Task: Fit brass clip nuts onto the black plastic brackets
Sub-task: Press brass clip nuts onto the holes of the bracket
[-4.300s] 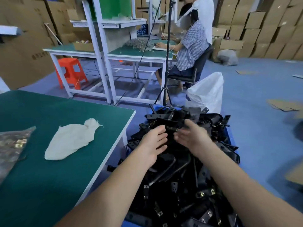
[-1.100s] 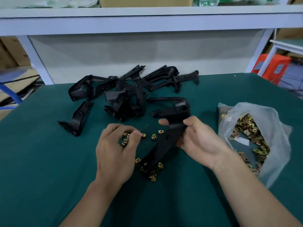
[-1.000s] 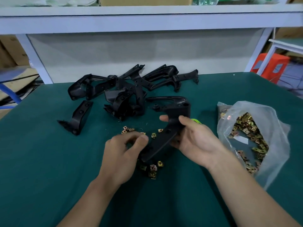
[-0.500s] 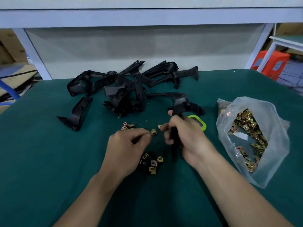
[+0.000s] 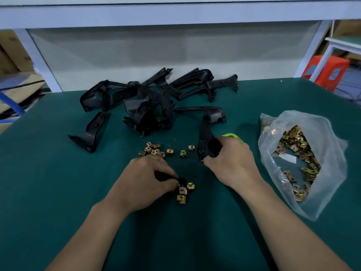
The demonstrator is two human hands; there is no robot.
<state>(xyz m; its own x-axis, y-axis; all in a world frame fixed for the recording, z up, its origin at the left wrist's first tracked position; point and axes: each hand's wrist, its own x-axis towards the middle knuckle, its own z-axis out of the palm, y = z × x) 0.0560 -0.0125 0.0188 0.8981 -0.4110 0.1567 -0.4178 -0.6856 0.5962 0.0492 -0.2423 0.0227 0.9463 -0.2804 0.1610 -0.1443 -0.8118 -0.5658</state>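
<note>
A green table [image 5: 58, 192] runs to a white shelf frame [image 5: 175, 14] at the far edge, with cardboard boxes [image 5: 11, 55] far left and an orange stool [image 5: 328, 69] far right. A heap of black brackets [image 5: 148, 106] lies far of centre. Small square brass clip nuts [image 5: 156, 150] are scattered nearer. The left hand [image 5: 144, 182] curls over the nearest few nuts; its fingertips are hidden, so I cannot tell if it pinches one. The right hand [image 5: 232, 163] grips a held bracket [image 5: 207, 133] right of centre, its long axis running near to far and its top arm bending left. A clear bag [image 5: 322, 153] of nuts lies right.
</note>
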